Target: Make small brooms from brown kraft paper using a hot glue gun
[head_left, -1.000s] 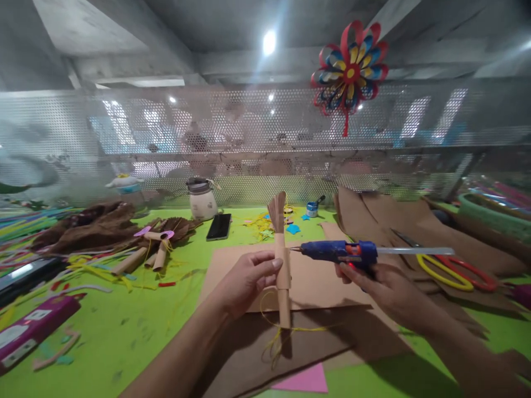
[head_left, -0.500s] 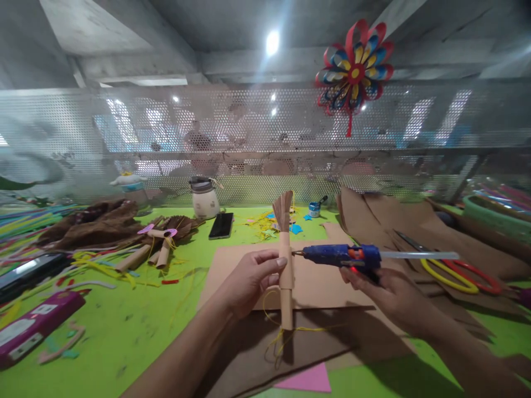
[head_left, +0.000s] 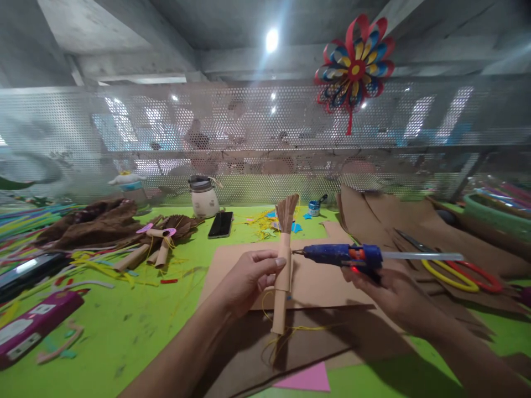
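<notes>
My left hand (head_left: 255,276) pinches a rolled brown paper tube (head_left: 281,307) around its middle, where a wider paper band wraps it. From the tube's top a pleated paper fan (head_left: 286,213) spreads out. Yellow string (head_left: 301,328) trails near its lower end. My right hand (head_left: 388,290) grips a blue hot glue gun (head_left: 332,254), a clear glue stick (head_left: 423,256) jutting from its back and a red light glowing below. The gun's metal nozzle points left, at the right edge of the paper band; whether it touches I cannot tell.
Brown paper sheets (head_left: 244,354) lie beneath my hands. To the right, scissors (head_left: 450,275) rest on more brown paper. At the left are finished-looking paper tubes (head_left: 162,251), a purple box (head_left: 41,326) and coloured strips. A jar (head_left: 204,198) and phone (head_left: 220,224) stand farther back.
The paper tube has tilted, its fan top leaning right and its lower end swinging left. The glue gun stays almost where it was.
</notes>
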Action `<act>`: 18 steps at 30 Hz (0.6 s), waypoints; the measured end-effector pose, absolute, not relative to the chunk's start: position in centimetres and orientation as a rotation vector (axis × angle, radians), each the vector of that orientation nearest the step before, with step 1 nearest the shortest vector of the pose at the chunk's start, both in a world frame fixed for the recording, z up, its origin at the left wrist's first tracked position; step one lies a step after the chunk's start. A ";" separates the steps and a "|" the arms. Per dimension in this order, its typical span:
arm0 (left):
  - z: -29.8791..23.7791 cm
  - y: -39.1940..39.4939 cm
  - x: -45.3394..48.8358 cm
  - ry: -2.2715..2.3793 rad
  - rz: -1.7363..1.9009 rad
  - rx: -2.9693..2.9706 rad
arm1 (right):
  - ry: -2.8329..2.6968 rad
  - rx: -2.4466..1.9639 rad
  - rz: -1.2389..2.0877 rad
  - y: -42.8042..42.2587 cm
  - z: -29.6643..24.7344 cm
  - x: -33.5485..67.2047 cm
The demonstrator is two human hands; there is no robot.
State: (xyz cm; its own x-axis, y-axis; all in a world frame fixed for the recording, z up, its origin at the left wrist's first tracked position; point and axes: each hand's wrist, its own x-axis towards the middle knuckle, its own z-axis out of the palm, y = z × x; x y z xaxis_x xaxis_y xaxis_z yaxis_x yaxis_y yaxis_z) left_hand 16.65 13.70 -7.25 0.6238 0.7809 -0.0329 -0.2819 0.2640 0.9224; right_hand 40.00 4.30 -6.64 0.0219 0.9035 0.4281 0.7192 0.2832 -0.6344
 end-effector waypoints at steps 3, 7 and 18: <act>-7.2 13.7 16.7 0.560 0.769 1.076 | -1.758 -1.473 0.252 4.3 -6.8 40.0; -7.3 13.8 16.6 0.576 0.768 1.084 | -1.792 -1.499 0.282 4.2 -7.1 40.5; -7.1 13.7 16.6 0.605 0.762 1.113 | -1.703 -1.491 0.334 4.2 -6.4 39.9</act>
State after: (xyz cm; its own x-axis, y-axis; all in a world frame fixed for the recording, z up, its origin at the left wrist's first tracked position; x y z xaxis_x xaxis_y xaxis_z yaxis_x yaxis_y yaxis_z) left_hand 16.56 13.69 -7.14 0.6065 0.7931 -0.0551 -0.2336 0.2441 0.9412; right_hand 39.88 4.17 -6.45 0.0464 0.9138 0.4036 0.6940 0.2611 -0.6709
